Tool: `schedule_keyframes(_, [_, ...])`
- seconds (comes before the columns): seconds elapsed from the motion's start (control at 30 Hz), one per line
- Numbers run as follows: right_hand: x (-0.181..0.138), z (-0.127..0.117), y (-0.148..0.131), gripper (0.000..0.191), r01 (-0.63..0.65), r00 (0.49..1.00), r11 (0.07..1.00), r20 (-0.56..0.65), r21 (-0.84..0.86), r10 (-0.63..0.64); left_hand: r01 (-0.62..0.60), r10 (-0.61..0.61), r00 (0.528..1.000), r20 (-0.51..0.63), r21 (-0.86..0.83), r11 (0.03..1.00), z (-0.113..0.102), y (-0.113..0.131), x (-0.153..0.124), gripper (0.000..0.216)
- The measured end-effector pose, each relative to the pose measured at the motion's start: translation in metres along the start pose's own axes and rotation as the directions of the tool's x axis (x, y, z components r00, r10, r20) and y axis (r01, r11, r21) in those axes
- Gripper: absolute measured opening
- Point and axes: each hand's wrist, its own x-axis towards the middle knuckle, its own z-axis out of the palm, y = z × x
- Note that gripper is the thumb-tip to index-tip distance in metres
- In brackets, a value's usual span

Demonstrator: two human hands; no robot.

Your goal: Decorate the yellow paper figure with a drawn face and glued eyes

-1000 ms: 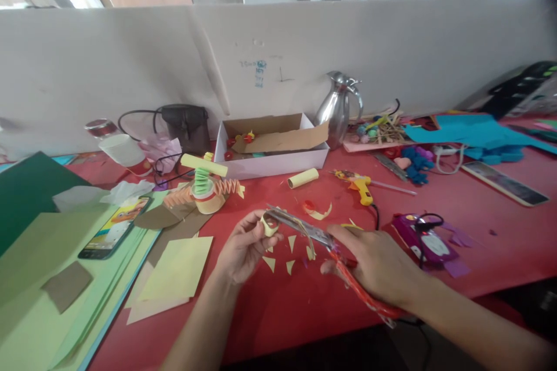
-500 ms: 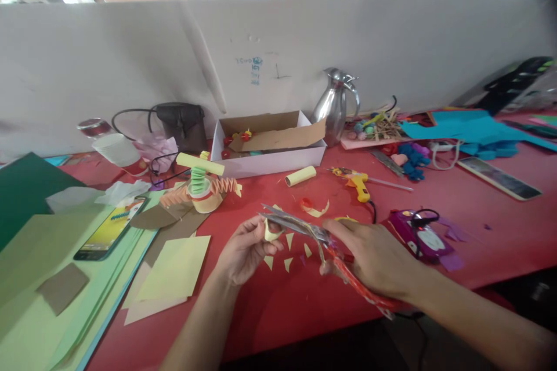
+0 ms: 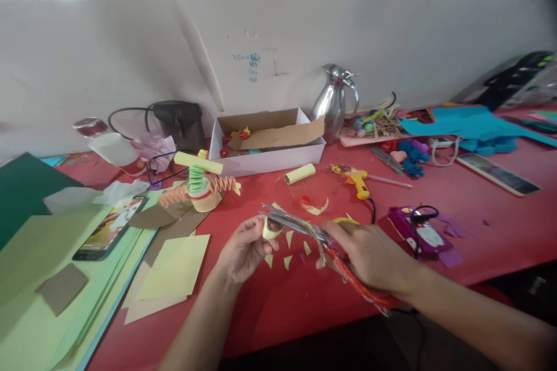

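Note:
Between the thumb and fingers of my left hand is a small curled piece of pale yellow paper. My right hand is closed around red-handled scissors, whose blades point left and lie against the yellow paper's upper edge. Several small yellow paper scraps are scattered on the red table below the blades. Behind the hands lies a rolled yellow paper tube. A paper figure with green and orange folded springs stands to the left.
A yellow glue gun and a purple device lie at right. An open white box and a steel jug stand by the partition. Paper sheets and a phone are at left.
My hands and the scissors stay almost in place at the yellow paper. The whole view has shifted slightly, and the picture on the left phone's screen has changed.

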Motion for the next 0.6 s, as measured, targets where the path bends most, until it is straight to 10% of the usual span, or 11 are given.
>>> schedule_keyframes(0.6, [-0.0035, 0.0089, 0.0013, 0.021, 0.008, 1.0, 0.992, -0.005, 0.122, -0.007, 0.044, -0.044, 0.997, -0.065, 0.005, 0.999, -0.0015, 0.0026, 0.0, 0.036])
